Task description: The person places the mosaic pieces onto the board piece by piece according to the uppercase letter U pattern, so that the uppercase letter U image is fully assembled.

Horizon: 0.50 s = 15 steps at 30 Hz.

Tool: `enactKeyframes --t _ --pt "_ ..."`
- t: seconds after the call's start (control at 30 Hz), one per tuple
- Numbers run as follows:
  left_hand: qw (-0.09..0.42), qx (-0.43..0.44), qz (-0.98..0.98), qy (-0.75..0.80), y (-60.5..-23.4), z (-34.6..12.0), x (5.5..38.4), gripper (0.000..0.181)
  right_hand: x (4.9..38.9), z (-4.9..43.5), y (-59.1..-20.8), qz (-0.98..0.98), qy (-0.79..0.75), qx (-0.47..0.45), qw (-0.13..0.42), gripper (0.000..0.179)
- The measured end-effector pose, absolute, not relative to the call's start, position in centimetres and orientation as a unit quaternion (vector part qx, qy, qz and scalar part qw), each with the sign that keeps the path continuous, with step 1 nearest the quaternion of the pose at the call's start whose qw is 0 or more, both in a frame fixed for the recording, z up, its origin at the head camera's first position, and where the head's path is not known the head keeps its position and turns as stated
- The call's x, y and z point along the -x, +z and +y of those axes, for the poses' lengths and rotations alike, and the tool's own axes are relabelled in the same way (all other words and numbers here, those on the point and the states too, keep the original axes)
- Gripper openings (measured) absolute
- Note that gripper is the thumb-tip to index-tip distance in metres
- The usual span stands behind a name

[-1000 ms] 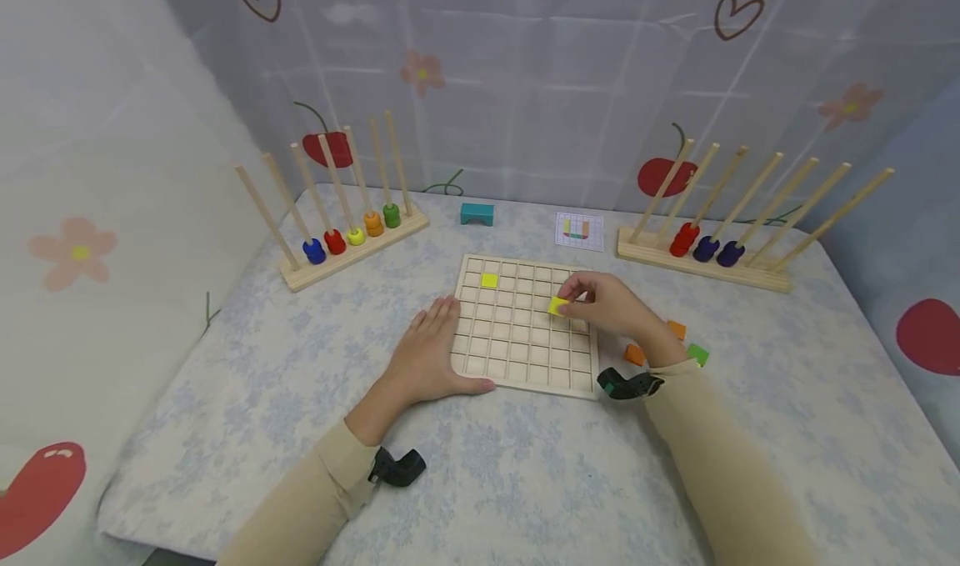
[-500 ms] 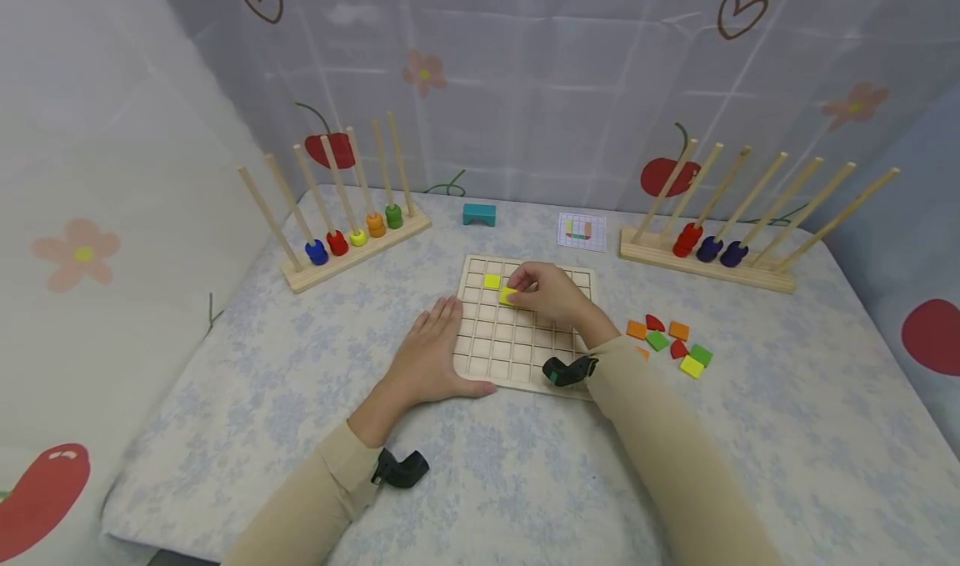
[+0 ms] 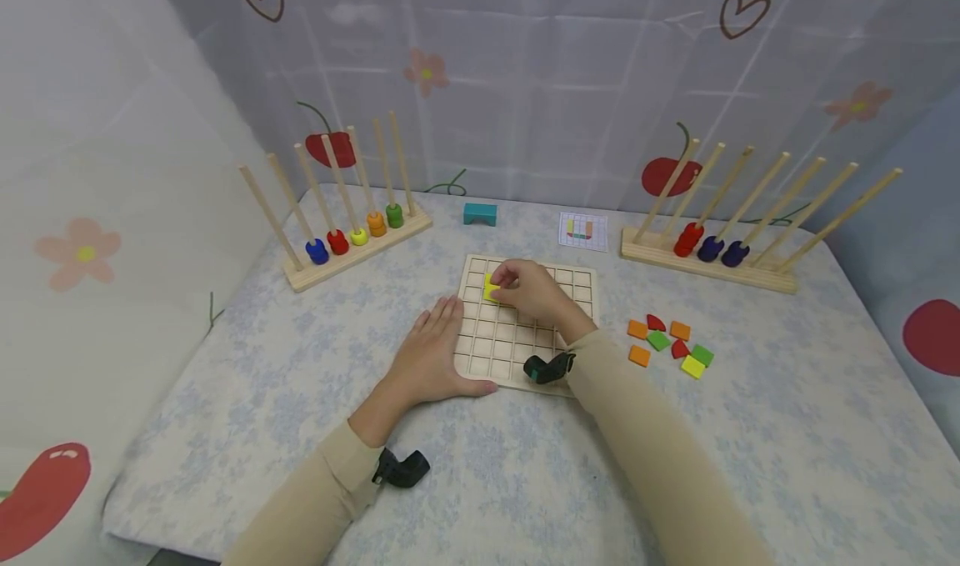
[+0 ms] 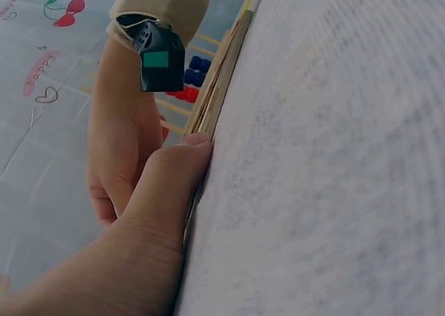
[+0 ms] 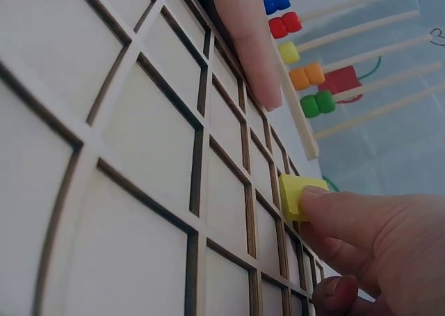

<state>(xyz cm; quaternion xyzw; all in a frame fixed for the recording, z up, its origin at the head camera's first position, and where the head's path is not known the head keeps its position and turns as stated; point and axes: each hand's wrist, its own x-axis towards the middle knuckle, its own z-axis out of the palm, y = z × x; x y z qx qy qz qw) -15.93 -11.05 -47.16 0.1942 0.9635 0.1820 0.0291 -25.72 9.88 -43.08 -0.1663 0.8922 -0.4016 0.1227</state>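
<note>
Beyond the far left corner of the grid board [image 3: 495,341] on the tabletop [image 3: 480,483] stands a peg rack [image 3: 362,250] with blue, red, yellow, orange and green beads. My left hand [image 3: 423,353] lies against the board's left side, fingers straight, thumb spread along its near edge. A teal block [image 3: 480,214] sits behind the board. At the board's far left cells, my right hand [image 3: 534,291] pinches a yellow tile [image 3: 490,293]; whether it is seated I cannot tell. A printed card [image 3: 583,232] lies behind the board; right of it are loose coloured pieces [image 3: 658,341], then another peg rack [image 3: 708,266].
</note>
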Motion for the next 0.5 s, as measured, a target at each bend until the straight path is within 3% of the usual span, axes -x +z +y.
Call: enactKeyframes --t 0.5 --pt "0.030 -0.192 0.966 0.172 -47.24 -10.94 15.96 0.142 25.66 9.75 -43.36 0.901 -0.382 0.162 0.128 0.014"
